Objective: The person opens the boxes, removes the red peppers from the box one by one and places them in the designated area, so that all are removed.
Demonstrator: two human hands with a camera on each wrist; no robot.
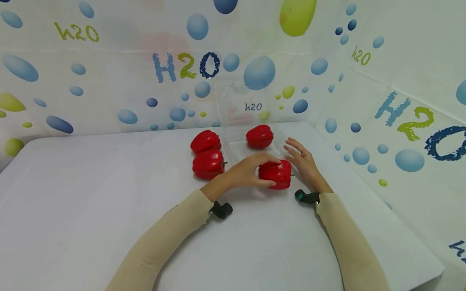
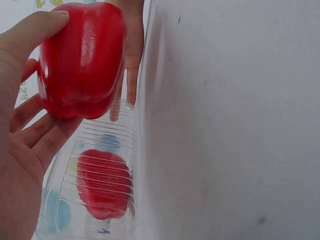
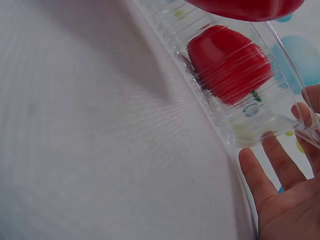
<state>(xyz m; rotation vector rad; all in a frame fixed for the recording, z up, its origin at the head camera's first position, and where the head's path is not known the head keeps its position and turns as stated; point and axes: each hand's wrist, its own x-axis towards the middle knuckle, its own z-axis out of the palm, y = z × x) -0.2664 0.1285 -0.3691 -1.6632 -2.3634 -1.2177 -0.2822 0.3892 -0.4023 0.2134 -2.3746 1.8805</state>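
Observation:
My left hand [image 1: 244, 173] grips a red bell pepper [image 1: 279, 176], thumb on the near side and fingers over the top. In the left wrist view this pepper [image 2: 82, 60] is held above a clear plastic container [image 2: 55, 212]. Another red bell pepper [image 1: 259, 136] lies inside the container, seen through its ribbed wall in both wrist views. My right hand [image 1: 307, 166] is at the container's right end, fingers extended and spread. Its fingertips are right at the clear rim in the right wrist view, with nothing held in the palm [image 3: 287, 215].
Two more red bell peppers, a rear one [image 1: 205, 142] and a front one [image 1: 208, 165], lie on the white table [image 1: 91, 202] left of the container. The container's transparent lid [image 1: 233, 101] stands up against the patterned backdrop [image 1: 120, 76]. A matching wall sheet [image 1: 411, 133] borders the right side.

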